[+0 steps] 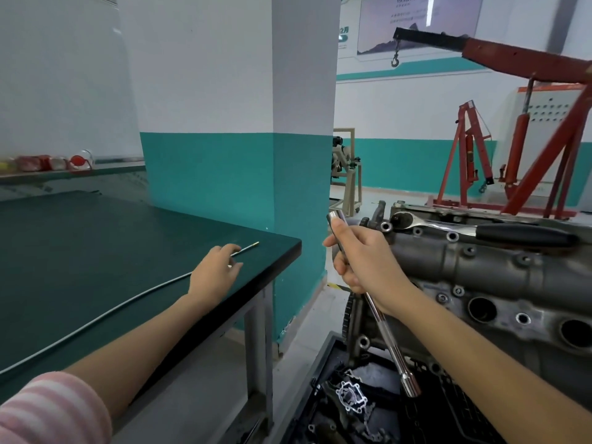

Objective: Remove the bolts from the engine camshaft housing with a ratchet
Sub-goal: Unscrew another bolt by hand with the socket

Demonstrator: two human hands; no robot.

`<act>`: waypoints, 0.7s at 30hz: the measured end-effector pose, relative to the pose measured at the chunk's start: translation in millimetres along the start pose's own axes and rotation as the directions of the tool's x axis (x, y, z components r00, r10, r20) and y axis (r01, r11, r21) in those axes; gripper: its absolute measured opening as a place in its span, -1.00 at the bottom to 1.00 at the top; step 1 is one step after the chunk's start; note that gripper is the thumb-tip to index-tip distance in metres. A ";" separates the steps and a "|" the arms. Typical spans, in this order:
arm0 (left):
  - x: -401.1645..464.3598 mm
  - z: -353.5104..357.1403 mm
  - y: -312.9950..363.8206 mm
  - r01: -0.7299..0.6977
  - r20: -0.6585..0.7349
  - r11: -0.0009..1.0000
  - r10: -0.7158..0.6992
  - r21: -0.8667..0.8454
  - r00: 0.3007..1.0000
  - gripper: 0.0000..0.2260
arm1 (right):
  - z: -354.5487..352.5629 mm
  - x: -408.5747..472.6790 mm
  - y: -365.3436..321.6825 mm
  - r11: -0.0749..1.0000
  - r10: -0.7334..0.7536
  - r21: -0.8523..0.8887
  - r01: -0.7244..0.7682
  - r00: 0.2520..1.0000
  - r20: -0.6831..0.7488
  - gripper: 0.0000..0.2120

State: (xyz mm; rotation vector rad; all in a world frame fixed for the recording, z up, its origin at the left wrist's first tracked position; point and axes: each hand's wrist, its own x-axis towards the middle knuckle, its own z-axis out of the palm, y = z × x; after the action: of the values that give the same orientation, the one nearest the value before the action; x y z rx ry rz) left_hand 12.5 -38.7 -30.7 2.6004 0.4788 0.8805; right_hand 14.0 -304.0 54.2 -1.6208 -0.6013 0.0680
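The grey camshaft housing (pixel 474 270) of an engine fills the right side, with several bolt holes along its top. A ratchet (pixel 480 230) with a black handle lies across its far edge. My right hand (pixel 365 261) grips a long chrome extension bar with a socket end (pixel 394 344), held slanted in front of the housing's left end. My left hand (pixel 214 274) rests on the green table, its fingers on a thin metal rod (pixel 246 249) beside a grey cable (pixel 96 318).
The green-topped table (pixel 80 251) stands at the left against a teal and white pillar (pixel 240 155). A black tray (pixel 352 411) with engine parts sits below the engine. Red engine cranes (pixel 519 155) stand behind at the right. Red items sit on a far shelf (pixel 48 163).
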 end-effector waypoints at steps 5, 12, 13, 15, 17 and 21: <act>-19.3 -30.0 82.4 -0.162 -0.164 0.957 0.125 -0.242 0.979 -0.82 | -3.3 -11.7 -9.2 0.988 0.096 0.122 -0.096 0.995 0.005 -0.58; -106.2 -73.7 212.7 -0.514 -0.186 0.672 0.499 -0.533 0.846 -0.93 | -61.9 -63.0 0.5 0.752 0.372 0.579 -0.313 0.928 0.019 -0.58; -114.7 -72.5 228.4 -0.532 -0.128 0.660 0.558 -0.530 0.820 -0.93 | -72.0 -71.8 4.1 0.683 0.406 0.652 -0.330 0.913 0.036 -0.58; -128.3 -64.5 257.9 -0.551 0.002 0.663 0.640 -0.506 0.768 -0.92 | -91.0 -89.1 9.3 0.528 0.439 0.791 -0.309 0.897 0.057 -0.56; -139.4 -54.6 281.9 -0.560 0.141 0.684 0.683 -0.467 0.717 -0.88 | -108.8 -102.2 16.4 0.385 0.465 0.896 -0.220 0.885 0.018 -0.48; -158.8 -43.3 319.6 -0.607 0.263 0.659 0.743 -0.443 0.615 -0.82 | -145.4 -124.7 18.4 0.241 0.558 0.969 -0.052 0.825 -0.095 -0.58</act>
State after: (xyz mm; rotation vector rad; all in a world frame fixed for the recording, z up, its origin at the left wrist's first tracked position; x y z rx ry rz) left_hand -69.6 -377.4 57.5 2.5376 -0.7972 0.4714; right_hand -30.7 -488.4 22.2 -0.4505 0.2058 0.3086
